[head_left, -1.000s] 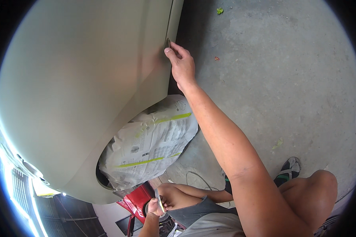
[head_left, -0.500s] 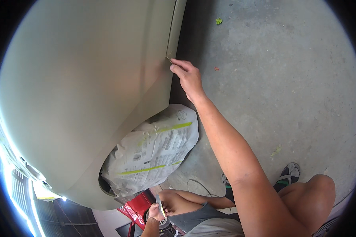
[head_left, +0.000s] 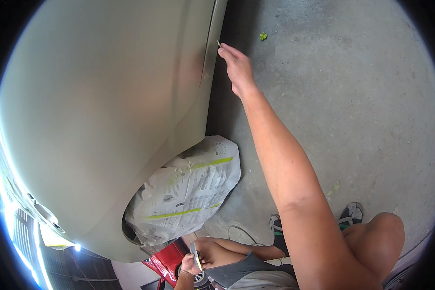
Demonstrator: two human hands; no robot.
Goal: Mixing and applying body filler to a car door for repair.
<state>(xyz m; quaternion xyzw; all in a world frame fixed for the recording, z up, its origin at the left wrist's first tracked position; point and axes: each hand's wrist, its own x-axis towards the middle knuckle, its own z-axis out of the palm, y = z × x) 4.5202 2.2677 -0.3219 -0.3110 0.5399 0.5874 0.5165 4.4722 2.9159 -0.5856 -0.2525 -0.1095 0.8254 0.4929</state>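
A large matt grey-beige car body panel point(head_left: 106, 96) fills the left side, with a long seam near its lower edge. My right hand point(head_left: 239, 67) reaches far forward beside that edge. Its thumb and fingers are closed on a small thin pale strip point(head_left: 219, 44), whose tip is at the panel edge; whether it touches I cannot tell. Low in the view, beside my knee, my left hand point(head_left: 189, 265) is closed round a flat, narrow grey tool with a yellow edge point(head_left: 195, 254). Its exact kind is not clear.
Printed masking paper with yellow-green tape point(head_left: 188, 188) covers the wheel below the arch. Concrete floor point(head_left: 348, 106) stretches right, with a green leaf scrap point(head_left: 263, 36). A dark cable point(head_left: 241, 231) lies near my shoes. Behind is a red car point(head_left: 169, 258).
My right hand has moved forward along the panel's lower edge with the strip, away from the small mark on the seam. My left hand has shifted slightly down in the view, still holding the tool.
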